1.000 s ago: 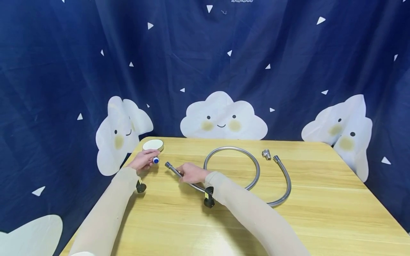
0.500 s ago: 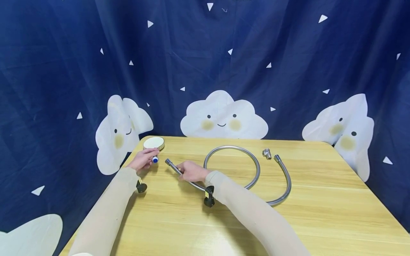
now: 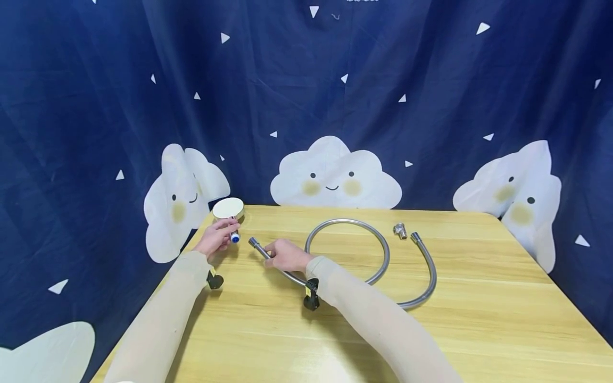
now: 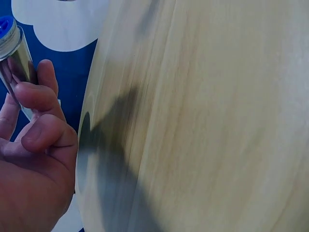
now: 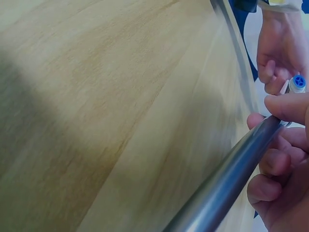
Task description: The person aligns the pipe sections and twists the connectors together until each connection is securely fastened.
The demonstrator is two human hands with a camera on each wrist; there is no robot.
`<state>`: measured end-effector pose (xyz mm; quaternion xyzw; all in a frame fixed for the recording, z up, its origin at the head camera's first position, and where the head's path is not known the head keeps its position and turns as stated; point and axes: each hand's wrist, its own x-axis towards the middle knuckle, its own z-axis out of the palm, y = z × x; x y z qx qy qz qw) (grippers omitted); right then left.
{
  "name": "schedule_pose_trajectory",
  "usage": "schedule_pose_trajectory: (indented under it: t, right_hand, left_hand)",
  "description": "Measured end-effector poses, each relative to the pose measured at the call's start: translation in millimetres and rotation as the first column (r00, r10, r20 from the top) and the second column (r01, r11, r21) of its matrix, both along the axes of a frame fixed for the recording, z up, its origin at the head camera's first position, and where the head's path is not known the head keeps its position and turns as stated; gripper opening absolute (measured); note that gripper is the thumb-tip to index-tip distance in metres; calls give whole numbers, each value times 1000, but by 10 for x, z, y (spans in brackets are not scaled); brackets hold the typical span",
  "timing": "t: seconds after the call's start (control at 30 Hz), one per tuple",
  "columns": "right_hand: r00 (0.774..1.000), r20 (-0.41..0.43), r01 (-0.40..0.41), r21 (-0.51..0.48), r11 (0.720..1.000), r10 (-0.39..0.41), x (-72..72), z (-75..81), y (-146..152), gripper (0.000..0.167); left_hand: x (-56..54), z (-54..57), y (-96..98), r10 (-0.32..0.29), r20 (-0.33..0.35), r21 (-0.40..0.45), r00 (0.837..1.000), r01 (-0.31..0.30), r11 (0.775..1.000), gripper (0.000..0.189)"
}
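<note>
At the table's far left, my left hand (image 3: 217, 238) grips the handle of a shower head (image 3: 228, 208) whose round pale face is tilted upward. Its handle end (image 4: 8, 36), with a blue insert, points toward me and the hose. My right hand (image 3: 289, 256) pinches a grey shower hose (image 3: 383, 250) just behind one end fitting. That hose end (image 3: 253, 242) is raised slightly and aimed at the handle, a short gap apart. In the right wrist view the hose (image 5: 222, 179) runs between thumb and fingers. The rest of the hose loops across the table.
A small chrome angle valve (image 3: 399, 231) lies at the back right, beside the hose's other end fitting (image 3: 415, 238). The wooden table (image 3: 479, 298) reaches back to a dark blue curtain (image 3: 412, 64) printed with clouds.
The shower head has tipped up a little in my left hand, its handle end now showing more length. My right hand and the hose have barely moved.
</note>
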<state>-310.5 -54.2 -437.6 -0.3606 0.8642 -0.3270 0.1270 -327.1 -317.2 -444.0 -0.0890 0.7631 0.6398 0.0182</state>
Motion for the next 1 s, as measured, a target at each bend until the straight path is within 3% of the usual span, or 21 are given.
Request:
schedule_pose_trajectory:
  t: [0.13, 0.33, 0.43, 0.57, 0.67, 0.83, 1.0]
  right_hand:
    - [999, 7, 32, 3, 999, -32, 4, 7, -11, 46]
    - [999, -10, 43, 5, 999, -43, -13, 4, -42, 43]
    - [999, 0, 40, -17, 999, -40, -20, 11, -58, 36]
    - [999, 21, 39, -37, 999, -38, -22, 14, -74, 33]
    - [999, 32, 41, -42, 998, -40, -32, 2, -82, 39]
    - [998, 53, 44, -50, 998, -42, -68, -12, -96, 55]
    - [998, 52, 34, -53, 998, -31, -83, -9, -115, 57]
  left_hand:
    - [38, 45, 29, 9, -12, 5, 1000, -9, 1000, 32]
    - [170, 264, 122, 3, -3, 20, 1000, -3, 1000, 32]
    - [140, 209, 96, 13, -13, 22, 1000, -13, 1000, 31]
    - [170, 225, 108, 25, -20, 0, 999, -25, 1000, 34]
    - [231, 307, 146, 28, -13, -12, 1000, -28, 1000, 40]
    - [138, 144, 77, 34, -33, -36, 999, -35, 999, 49]
    - [76, 36, 31, 46, -60, -47, 997, -49, 998, 53]
